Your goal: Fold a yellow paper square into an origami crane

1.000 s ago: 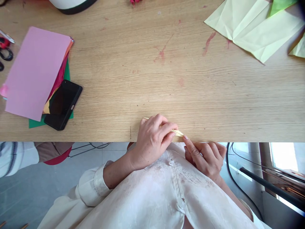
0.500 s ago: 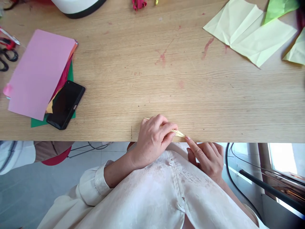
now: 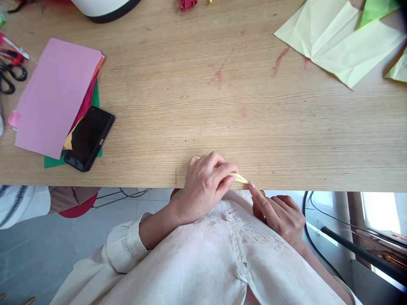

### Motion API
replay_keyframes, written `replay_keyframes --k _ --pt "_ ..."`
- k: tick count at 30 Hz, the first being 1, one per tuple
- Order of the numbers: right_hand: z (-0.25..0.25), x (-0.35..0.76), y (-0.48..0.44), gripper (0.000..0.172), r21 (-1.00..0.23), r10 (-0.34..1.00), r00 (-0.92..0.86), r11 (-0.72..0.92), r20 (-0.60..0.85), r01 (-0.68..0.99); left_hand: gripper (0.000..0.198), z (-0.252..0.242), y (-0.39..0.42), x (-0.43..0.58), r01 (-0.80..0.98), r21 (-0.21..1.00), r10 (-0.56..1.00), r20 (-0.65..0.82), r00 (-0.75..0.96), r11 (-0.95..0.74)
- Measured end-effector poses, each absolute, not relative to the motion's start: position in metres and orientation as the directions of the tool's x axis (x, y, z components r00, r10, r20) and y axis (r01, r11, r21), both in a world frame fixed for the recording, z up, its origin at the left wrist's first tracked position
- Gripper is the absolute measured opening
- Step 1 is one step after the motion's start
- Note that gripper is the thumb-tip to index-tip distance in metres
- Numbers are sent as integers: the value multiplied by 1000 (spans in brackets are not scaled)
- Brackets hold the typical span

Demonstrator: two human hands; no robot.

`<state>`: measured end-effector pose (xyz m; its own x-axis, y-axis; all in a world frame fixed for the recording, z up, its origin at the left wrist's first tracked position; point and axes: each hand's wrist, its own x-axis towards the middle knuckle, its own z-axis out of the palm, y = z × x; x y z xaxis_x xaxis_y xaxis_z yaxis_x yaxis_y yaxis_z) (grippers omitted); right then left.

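Observation:
My left hand (image 3: pixel 206 184) is closed round a thin, folded strip of pale yellow paper (image 3: pixel 240 178) at the table's front edge. One end of the strip shows past my fingertips on the right, and a bit shows at the upper left of the hand; the middle is hidden under the fingers. My right hand (image 3: pixel 278 216) is just off the edge, its index fingertip touching the strip's pointed right end. The other fingers of that hand are curled, and whether they hold anything is hidden.
On the wooden table (image 3: pixel 178 97), a black phone (image 3: pixel 90 137) lies partly over stacked coloured paper (image 3: pixel 60 95) at left. Scissors (image 3: pixel 12 76) are at far left. Creased yellow sheets (image 3: pixel 340 46) lie upper right. A white, black-rimmed object (image 3: pixel 106 8) stands at the back.
My right hand has shifted slightly right and down, its fingers a little more curled. My left hand keeps its hold on the strip. The view has moved slightly.

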<state>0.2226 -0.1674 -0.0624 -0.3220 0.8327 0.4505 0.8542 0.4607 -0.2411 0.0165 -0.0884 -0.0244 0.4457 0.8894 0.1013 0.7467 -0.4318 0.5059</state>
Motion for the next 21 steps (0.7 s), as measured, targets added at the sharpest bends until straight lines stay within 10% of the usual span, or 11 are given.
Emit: replay_keyframes --k 21 --pt "-59 221 -167 63 -195 855 -375 462 358 865 10 -24 -89 18 747 509 894 118 433 -429"
